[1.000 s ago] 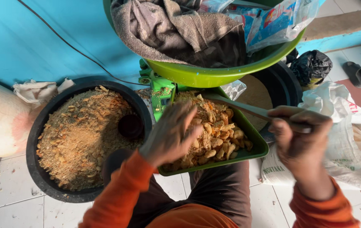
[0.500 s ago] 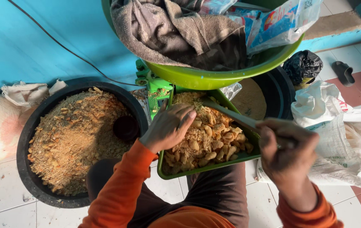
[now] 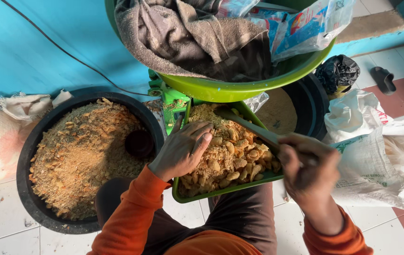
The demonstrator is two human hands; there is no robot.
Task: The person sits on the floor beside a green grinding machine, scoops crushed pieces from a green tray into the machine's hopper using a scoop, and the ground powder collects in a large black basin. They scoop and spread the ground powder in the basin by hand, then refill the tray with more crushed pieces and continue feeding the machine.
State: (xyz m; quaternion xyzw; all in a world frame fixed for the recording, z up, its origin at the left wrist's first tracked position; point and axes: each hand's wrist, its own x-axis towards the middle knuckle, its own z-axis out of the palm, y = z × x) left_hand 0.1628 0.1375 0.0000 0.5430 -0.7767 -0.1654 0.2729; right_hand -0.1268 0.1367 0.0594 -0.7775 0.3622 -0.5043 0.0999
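Head view. Setting: white tiled floor (image 3: 4,236) against a turquoise painted wall (image 3: 32,42), w/ a thin black cable (image 3: 70,55) running across it. I sit w/ a rectangular green plastic tray (image 3: 221,192) on my lap; it holds a heap of tan peanut-like pieces mixed w/ coarse brown crumbs (image 3: 232,160).

My left hand (image 3: 183,151) lies flat on the heap's left side, fingers spread narrow and holding nothing. My right hand (image 3: 308,167) is closed round the handle of a long flat grey-green scoop (image 3: 249,126); its blade end lies across the heap's far side.

Procedure, as I judge it: keep the left palm pressed lightly as a stop, draw the scoop toward it in shallow strokes, keep the tray level so nothing spills over the near rim.

Adjacent: round black plastic tub of brown crumb mix (image 3: 81,158) at left, just beside the tray; large lime-green plastic basin w/ a grey-brown towel (image 3: 239,89) above; white woven sacks (image 3: 376,156) at right.
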